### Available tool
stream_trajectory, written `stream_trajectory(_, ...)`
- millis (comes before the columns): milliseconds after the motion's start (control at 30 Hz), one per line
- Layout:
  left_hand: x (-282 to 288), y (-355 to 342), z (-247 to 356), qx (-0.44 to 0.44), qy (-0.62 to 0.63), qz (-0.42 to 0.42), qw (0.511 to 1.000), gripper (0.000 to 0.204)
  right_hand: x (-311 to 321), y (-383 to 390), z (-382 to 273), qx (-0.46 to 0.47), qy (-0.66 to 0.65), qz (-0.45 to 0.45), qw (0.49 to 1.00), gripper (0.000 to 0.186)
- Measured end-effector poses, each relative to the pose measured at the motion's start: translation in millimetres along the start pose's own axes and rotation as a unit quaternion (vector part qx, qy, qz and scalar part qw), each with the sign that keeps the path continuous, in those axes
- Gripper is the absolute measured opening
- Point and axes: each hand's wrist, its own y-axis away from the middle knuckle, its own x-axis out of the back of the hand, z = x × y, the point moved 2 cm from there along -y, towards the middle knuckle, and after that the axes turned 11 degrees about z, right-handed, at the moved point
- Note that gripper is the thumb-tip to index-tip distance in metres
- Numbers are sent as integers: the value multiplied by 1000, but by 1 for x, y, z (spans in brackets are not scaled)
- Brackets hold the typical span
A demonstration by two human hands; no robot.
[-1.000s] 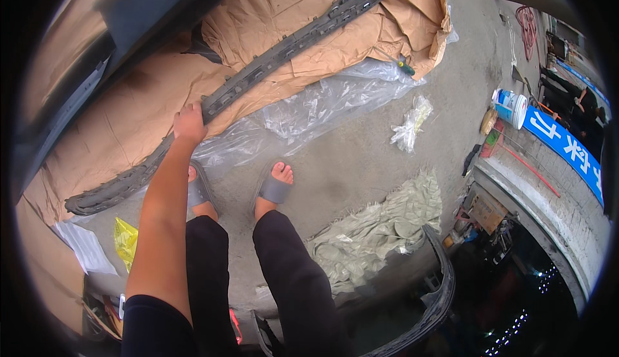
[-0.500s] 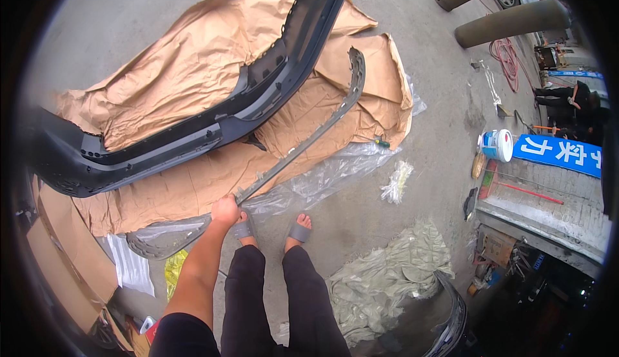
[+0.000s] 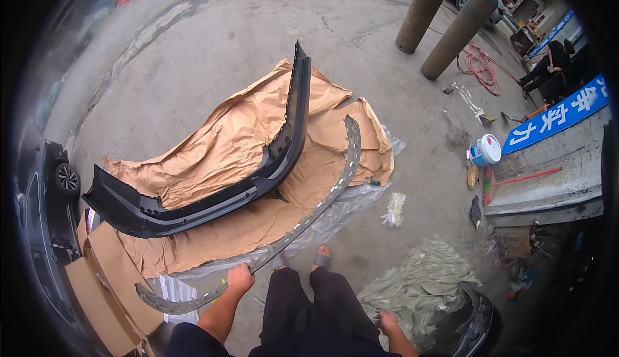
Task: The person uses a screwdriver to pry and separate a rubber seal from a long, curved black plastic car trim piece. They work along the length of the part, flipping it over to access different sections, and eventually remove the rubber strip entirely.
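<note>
My left hand (image 3: 240, 278) is closed around a long, curved grey bumper trim strip (image 3: 301, 226), toward its near-left end. The strip slants up to the right, its far end curving over brown paper. My right hand (image 3: 388, 323) hangs beside my right leg, apart from the strip; its fingers are too small and partly hidden to read. Beyond the strip, a large black car bumper (image 3: 213, 207) lies on crumpled brown paper (image 3: 213, 170), with its two ends pointing away from me.
Clear plastic sheeting (image 3: 329, 221) edges the paper. Cardboard (image 3: 116, 273) and a parked car (image 3: 42, 228) are at left. A pale green woven sheet (image 3: 419, 286) lies at right. Farther off are a white bucket (image 3: 485, 150), two gas cylinders (image 3: 454, 38), a red hose (image 3: 480, 67) and another person (image 3: 554, 60).
The view has tilted up and widened, showing more floor and the car at left. My right hand has come into view. My left hand keeps hold of the trim strip.
</note>
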Motion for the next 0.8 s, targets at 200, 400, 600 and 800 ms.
stream_trajectory(200,-91,-37,-6,-9,3,7,1000,30,-1,-22,2,-34,72,-20,997,31)
stream_trajectory(400,-205,-113,-3,-11,12,36,999,27,54,-56,82,-124,112,3,986,29)
stream_trajectory(600,-283,-195,-12,-9,26,27,999,29,89,-47,109,-105,171,102,974,23)
stream_trajectory(800,-352,-268,-20,-18,11,26,999,22,61,-6,73,-188,142,123,964,25)
